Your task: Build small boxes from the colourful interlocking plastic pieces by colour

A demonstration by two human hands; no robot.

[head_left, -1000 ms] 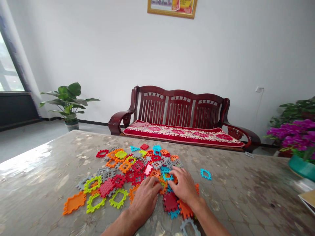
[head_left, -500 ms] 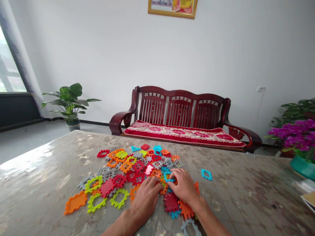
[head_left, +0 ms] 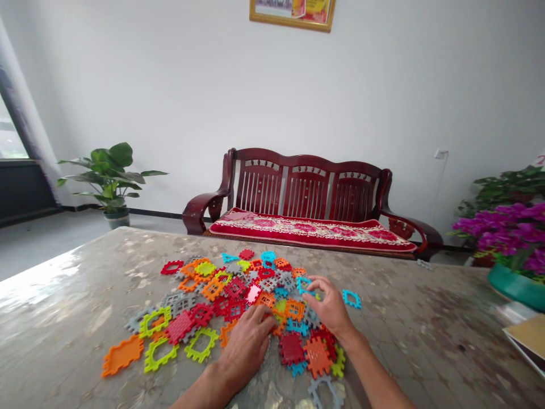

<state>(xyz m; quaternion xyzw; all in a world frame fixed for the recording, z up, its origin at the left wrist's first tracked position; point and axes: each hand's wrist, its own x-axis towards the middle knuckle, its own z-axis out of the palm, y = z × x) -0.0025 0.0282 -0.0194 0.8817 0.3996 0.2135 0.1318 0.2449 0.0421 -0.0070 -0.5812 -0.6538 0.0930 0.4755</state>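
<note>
Selection from a heap of interlocking tiles (head_left: 238, 295) near the middle of the bench (head_left: 85, 295): right hand (head_left: 330, 309) pinches a blue frame tile (head_left: 303, 282) at the heap's far side, left hand (head_left: 247, 346) lies open and flat on its near side; lifting calls for clearing neighbouring tiles.

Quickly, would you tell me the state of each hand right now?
Left hand: open, fingers resting flat on the tile pile.
Right hand: closed, pinching a blue tile.
</note>
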